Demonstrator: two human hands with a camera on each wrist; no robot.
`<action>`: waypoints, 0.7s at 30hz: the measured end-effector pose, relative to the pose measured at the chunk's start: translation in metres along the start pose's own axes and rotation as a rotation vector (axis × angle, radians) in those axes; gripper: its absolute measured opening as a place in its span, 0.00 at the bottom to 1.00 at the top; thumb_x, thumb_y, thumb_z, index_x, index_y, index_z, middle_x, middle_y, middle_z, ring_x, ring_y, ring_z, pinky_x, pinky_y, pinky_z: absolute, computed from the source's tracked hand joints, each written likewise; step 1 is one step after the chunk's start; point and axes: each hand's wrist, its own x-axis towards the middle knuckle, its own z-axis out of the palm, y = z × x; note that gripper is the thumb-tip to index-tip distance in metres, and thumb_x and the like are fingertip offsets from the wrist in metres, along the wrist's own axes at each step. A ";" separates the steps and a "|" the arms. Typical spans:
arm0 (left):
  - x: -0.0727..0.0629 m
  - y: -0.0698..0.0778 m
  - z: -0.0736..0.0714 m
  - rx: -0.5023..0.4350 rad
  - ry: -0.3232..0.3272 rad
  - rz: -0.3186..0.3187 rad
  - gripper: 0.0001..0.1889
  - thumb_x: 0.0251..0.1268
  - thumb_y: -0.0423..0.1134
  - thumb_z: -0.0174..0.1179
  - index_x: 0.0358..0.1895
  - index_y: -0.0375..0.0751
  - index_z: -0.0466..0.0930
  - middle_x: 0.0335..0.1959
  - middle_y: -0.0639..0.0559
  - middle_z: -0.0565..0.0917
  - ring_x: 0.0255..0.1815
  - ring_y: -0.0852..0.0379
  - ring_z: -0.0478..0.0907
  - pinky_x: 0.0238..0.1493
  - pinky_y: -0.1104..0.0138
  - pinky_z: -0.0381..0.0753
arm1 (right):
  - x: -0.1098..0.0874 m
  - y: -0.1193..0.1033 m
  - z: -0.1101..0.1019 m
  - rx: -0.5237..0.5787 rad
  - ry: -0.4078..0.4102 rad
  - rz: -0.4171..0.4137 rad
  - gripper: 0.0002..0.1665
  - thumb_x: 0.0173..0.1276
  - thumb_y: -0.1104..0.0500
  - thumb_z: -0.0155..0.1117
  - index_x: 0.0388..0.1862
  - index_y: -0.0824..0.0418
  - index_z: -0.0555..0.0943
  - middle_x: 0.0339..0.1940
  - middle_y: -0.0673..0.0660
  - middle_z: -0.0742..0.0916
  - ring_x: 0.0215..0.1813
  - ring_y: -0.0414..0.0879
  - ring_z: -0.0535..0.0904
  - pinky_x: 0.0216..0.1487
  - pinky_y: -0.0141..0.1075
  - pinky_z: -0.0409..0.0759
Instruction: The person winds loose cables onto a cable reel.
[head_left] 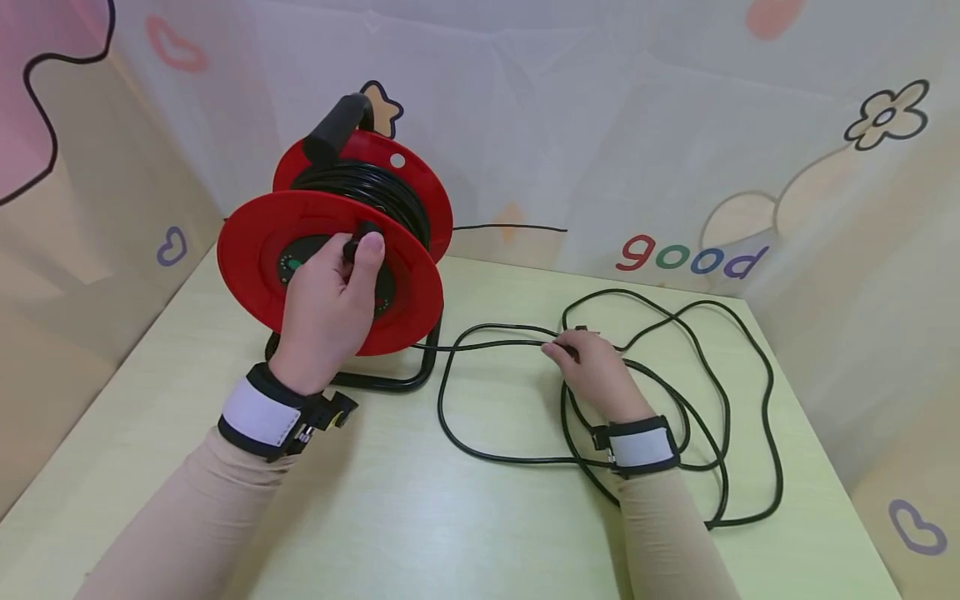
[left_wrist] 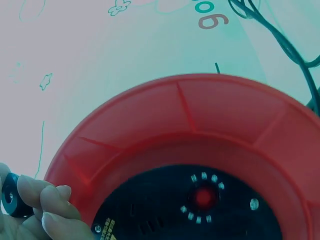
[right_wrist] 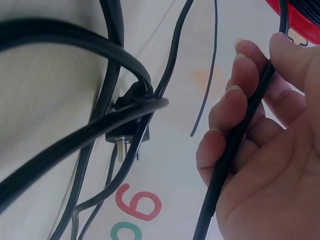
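Note:
A red cable reel (head_left: pixel 251 250) stands at the back left, black cable (head_left: pixel 360 183) wound between its two discs. My left hand (head_left: pixel 322 312) grips the small black crank knob (left_wrist: pixel 16 197) near the rim of the front disc. To the right, my right hand (head_left: pixel 600 379) holds the loose cable (right_wrist: pixel 232 142), which runs across the palm under curled fingers. From that hand the cable stretches left toward the reel's underside. Beside it in the right wrist view is a black plug (right_wrist: pixel 127 127) with metal prongs, partly hidden behind cable loops.
Several loose cable loops (head_left: pixel 768 417) spread over the right side of the pale table (head_left: pixel 420 533). A black tube frame (head_left: pixel 386 383) supports the reel, with a thick black handle (head_left: pixel 333 129) on top. Printed cloth (head_left: pixel 525 125) walls the back and both sides.

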 end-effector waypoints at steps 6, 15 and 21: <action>-0.004 0.000 0.010 0.036 -0.021 0.013 0.20 0.74 0.55 0.47 0.32 0.40 0.68 0.19 0.49 0.73 0.27 0.52 0.72 0.33 0.58 0.73 | 0.001 -0.004 0.005 -0.009 -0.007 -0.030 0.18 0.73 0.47 0.57 0.45 0.59 0.82 0.38 0.54 0.83 0.38 0.48 0.76 0.42 0.44 0.75; -0.010 -0.001 0.022 0.049 -0.023 0.044 0.19 0.73 0.53 0.48 0.37 0.38 0.72 0.26 0.49 0.81 0.32 0.51 0.78 0.37 0.55 0.79 | 0.002 -0.012 0.010 0.012 -0.031 -0.062 0.15 0.74 0.50 0.56 0.43 0.60 0.82 0.33 0.53 0.81 0.35 0.47 0.74 0.38 0.42 0.73; -0.015 -0.002 0.031 0.066 -0.044 0.041 0.20 0.73 0.54 0.47 0.37 0.39 0.73 0.22 0.51 0.78 0.26 0.53 0.74 0.29 0.60 0.74 | 0.006 -0.016 0.015 0.012 -0.041 -0.094 0.14 0.74 0.51 0.56 0.43 0.59 0.82 0.35 0.52 0.82 0.36 0.46 0.75 0.39 0.42 0.74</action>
